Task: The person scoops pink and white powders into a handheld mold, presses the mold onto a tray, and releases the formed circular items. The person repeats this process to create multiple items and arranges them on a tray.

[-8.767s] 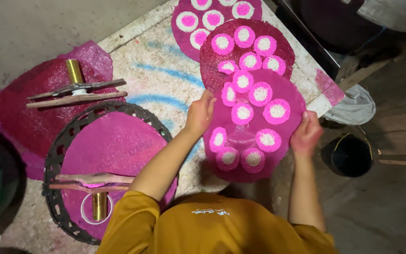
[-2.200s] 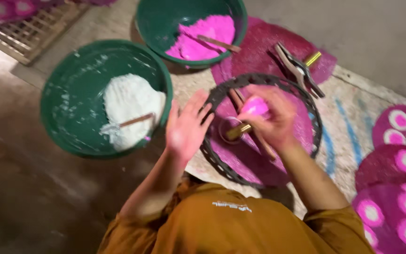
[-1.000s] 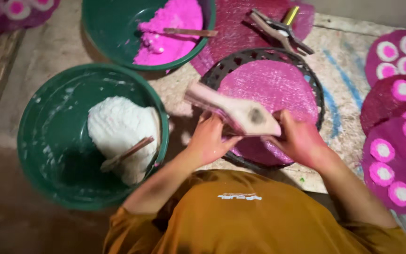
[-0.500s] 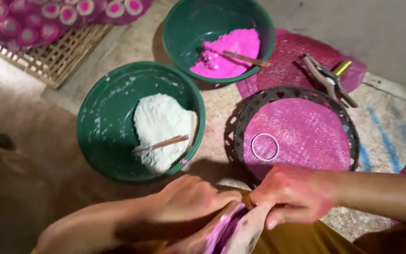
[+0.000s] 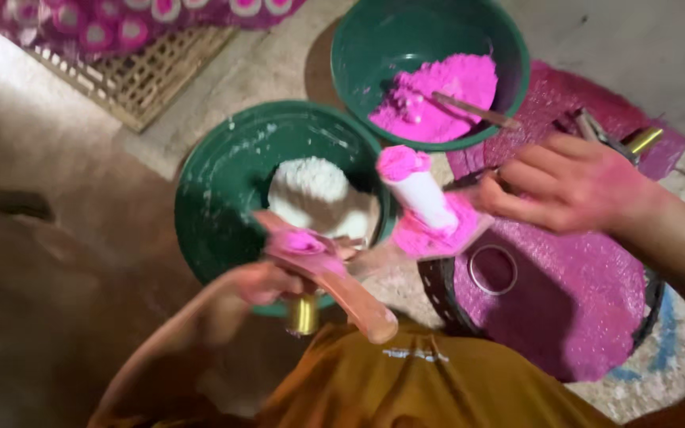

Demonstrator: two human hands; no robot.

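From my feed, the left hand (image 5: 267,281) is closed around a wooden press (image 5: 327,273) with a brass tube (image 5: 304,315) under it — my fingers are mostly hidden behind the wood and it's all blurred. The right hand (image 5: 572,186) grips the other wooden piece (image 5: 438,230), which carries a white plug with a pink cap (image 5: 418,186), held over the gap between the white powder bowl (image 5: 223,206) and the round pink mat (image 5: 564,293). A small metal ring (image 5: 493,269) lies on that mat. The pink powder bowl (image 5: 358,47) sits behind with a stick in it. The woven tray (image 5: 140,75) at top left is cut off by the edge.
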